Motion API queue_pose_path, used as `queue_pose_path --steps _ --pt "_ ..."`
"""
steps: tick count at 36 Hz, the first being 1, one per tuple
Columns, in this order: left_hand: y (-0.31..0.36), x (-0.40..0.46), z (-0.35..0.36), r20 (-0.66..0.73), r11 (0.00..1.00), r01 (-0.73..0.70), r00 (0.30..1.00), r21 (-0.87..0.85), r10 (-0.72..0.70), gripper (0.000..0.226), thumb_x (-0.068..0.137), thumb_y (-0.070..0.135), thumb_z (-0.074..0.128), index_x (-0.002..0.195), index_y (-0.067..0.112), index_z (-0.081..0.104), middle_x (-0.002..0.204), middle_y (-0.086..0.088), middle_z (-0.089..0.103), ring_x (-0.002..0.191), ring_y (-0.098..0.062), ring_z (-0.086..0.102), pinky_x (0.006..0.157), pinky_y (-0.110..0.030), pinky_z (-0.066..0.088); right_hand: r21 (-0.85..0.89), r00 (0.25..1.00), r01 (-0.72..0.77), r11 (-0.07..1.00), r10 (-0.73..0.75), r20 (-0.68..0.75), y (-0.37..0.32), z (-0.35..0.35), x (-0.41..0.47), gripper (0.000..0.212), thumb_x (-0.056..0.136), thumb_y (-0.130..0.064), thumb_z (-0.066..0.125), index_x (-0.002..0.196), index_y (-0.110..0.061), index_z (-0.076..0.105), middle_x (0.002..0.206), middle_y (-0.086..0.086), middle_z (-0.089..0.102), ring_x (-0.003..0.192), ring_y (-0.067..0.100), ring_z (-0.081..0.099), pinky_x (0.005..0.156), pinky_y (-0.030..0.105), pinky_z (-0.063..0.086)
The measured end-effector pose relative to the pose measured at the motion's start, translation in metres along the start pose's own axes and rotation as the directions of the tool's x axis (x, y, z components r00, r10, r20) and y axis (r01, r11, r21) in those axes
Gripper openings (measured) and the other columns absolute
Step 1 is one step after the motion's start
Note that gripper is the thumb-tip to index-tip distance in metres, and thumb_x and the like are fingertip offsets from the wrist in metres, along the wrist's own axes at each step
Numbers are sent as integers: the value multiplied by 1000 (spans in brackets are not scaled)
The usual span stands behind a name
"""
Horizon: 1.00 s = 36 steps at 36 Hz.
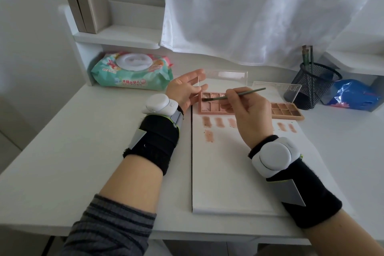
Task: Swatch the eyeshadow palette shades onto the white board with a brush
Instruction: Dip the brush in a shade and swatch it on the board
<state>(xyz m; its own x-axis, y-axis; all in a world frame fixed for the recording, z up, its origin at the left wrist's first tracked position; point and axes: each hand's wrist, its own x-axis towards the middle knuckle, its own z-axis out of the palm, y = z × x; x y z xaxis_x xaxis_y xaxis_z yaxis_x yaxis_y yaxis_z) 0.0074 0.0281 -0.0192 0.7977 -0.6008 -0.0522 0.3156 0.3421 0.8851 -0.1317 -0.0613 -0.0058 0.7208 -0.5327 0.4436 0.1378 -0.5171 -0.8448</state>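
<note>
A pink eyeshadow palette [209,108] lies open at the far end of the white board [224,172]. My right hand [249,112] grips a thin green brush [245,92], whose tip rests in the palette's upper left pan. At the palette's left edge my left hand [187,89] rests with its fingers straight, steadying it. Several brownish-pink swatches [208,129] mark the board below the palette. A second, tan palette [286,111] lies to the right, partly behind my right hand.
A pack of wet wipes [133,72] sits at the back left under a shelf holding a grey box [87,4]. At the back right stand a black mesh cup [313,85] with brushes and a blue bag [353,95]. A white curtain [270,12] hangs behind.
</note>
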Motion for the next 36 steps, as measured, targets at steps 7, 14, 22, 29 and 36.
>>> queue_pose_path --steps 7,14,22,29,36 --pt "0 -2 1 -33 999 0 999 35 2 51 83 -22 37 114 12 60 112 -4 60 87 -17 65 74 -24 52 143 991 -110 984 120 -63 2 -3 6 20 95 -18 52 77 -15 60 71 4 70 71 22 69 70 34 57" --pt "0 -4 4 -91 995 22 996 92 -13 52 86 -21 35 125 7 55 121 -6 58 97 -22 62 66 -19 52 300 959 -256 919 281 -42 -2 -13 11 23 97 -19 48 82 -5 57 60 2 68 55 15 66 54 24 53" --pt "-2 -5 5 -110 981 23 994 194 -2 48 90 -17 35 129 6 52 135 -12 51 103 -22 60 73 -23 53 211 982 -181 961 189 -21 -12 -30 -6 26 99 -16 42 76 -9 52 52 1 63 45 13 54 42 23 44" --pt "-3 -3 6 -131 976 28 991 214 0 46 90 -18 35 125 6 53 133 -13 52 100 -22 60 73 -24 53 -63 990 140 988 -139 6 -4 -32 -33 19 90 -37 43 74 -30 50 61 -6 60 55 7 56 56 25 44" --pt "-5 -3 6 -145 978 22 989 209 9 45 90 -18 35 123 6 54 133 -14 52 99 -23 61 78 -28 52 -322 927 372 871 -330 178 2 -30 -38 41 92 -35 36 76 -2 54 62 8 59 57 27 54 58 40 42"
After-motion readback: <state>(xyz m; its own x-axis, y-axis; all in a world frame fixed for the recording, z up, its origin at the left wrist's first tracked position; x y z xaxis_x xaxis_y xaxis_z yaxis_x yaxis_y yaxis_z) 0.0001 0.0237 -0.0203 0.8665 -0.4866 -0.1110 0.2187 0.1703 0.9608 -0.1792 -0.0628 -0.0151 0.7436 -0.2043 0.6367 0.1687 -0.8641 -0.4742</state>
